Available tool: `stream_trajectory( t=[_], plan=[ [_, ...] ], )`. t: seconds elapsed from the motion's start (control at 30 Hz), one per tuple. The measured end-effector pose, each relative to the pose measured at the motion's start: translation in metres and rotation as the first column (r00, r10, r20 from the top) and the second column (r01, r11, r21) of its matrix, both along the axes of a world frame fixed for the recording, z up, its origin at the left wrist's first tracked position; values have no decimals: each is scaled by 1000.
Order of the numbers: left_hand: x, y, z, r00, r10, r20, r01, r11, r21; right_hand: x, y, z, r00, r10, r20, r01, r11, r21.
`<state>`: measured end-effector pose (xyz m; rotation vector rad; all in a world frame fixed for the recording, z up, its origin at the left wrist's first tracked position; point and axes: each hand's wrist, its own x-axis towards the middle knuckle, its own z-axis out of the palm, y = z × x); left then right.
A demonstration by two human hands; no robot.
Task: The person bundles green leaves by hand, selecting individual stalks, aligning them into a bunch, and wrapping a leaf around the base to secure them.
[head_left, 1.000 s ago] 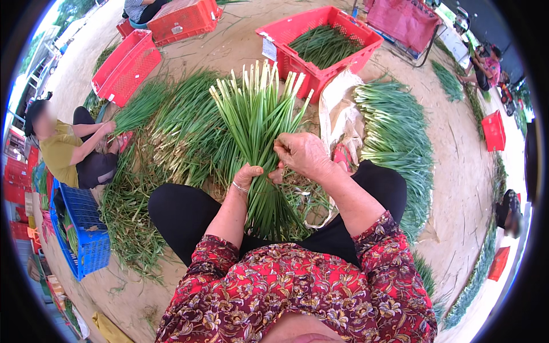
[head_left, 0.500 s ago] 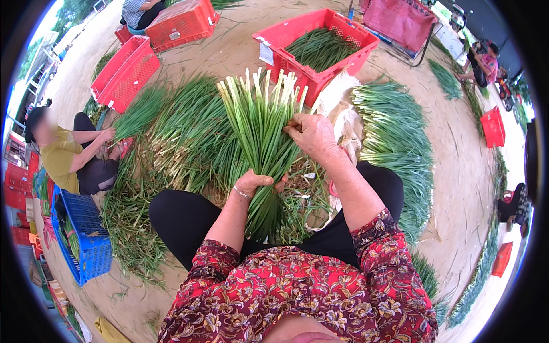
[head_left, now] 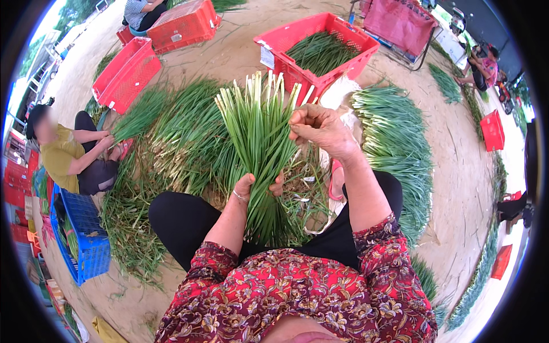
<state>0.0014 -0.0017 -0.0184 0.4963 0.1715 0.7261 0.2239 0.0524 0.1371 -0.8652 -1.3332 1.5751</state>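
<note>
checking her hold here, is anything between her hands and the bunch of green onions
Nothing visible. The left hand is wrapped around the bunch of green onions at mid-length, and the right hand touches the stalks near their pale ends.

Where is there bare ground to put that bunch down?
Bare dirt lies between the red crate and the flat red crate, and right of the sorted row. Around the left hand and bunch, loose greens crowd everything.

Green stalks (head_left: pixel 260 137), red crate (head_left: pixel 317 51), blue crate (head_left: pixel 86 234).
</note>
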Motion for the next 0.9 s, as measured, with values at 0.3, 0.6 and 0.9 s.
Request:
stream_trajectory(
  t=[0.3,0.6,0.9],
  plan=[
    [5,-1,21,969,77,-233,-60,995,78,-25,4,-43,499,-588,637,-37,720,693],
    [3,-4,20,997,-3,-77,-5,995,-103,19,-3,22,981,-23,193,15,999,42],
    [2,-8,26,958,-65,-279,64,998,-12,55,35,18,695,-623,358,343,725,598]
  ],
)
